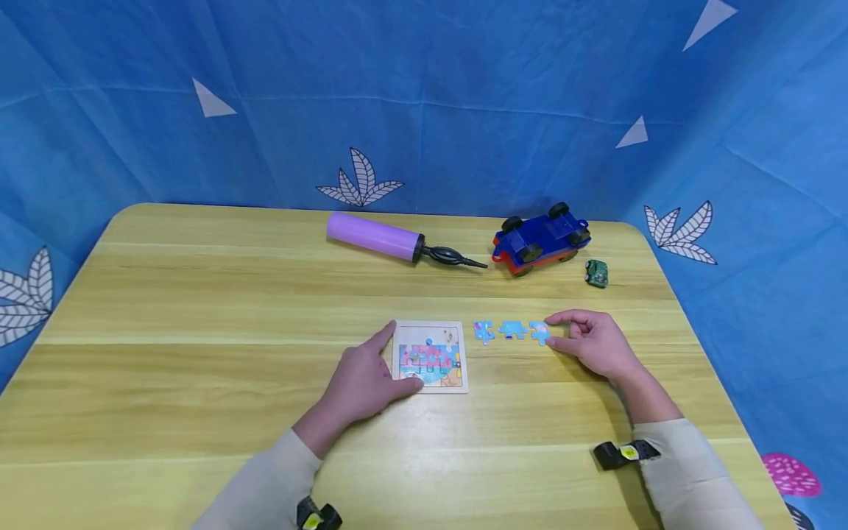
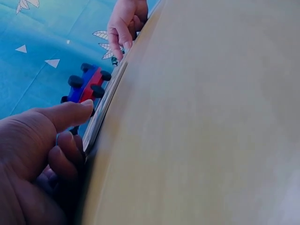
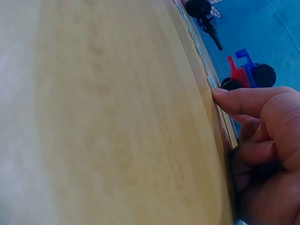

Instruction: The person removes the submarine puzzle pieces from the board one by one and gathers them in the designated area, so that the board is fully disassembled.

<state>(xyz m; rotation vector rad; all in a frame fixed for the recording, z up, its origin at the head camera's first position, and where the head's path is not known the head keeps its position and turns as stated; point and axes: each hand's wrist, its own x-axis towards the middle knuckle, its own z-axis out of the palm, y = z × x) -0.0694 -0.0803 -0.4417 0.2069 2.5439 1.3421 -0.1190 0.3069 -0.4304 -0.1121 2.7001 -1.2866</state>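
A square jigsaw board (image 1: pixel 463 368) with a pale frame lies flat on the table. Pink and blue pieces fill its lower part, while its upper part shows a pale bare backing. My left hand (image 1: pixel 361 379) holds the board at its left side, index finger by the top left corner and thumb over the lower edge. To the right, my right hand (image 1: pixel 596 342) pinches the edge of a blue puzzle piece (image 1: pixel 538 332) between thumb and index finger, its other fingers curled. Two more loose pieces, one blue and pink (image 1: pixel 483 331) and one mostly blue (image 1: pixel 512 329), lie between board and hand.
Behind the board lie a purple hand pump (image 1: pixel 374 235) with a black nozzle and a blue and red toy truck (image 1: pixel 543 239), tipped over. A small green toy car (image 1: pixel 597 273) stands near the right edge. A blue cloth (image 1: pixel 285 147) hangs behind the wooden table (image 1: pixel 199 331).
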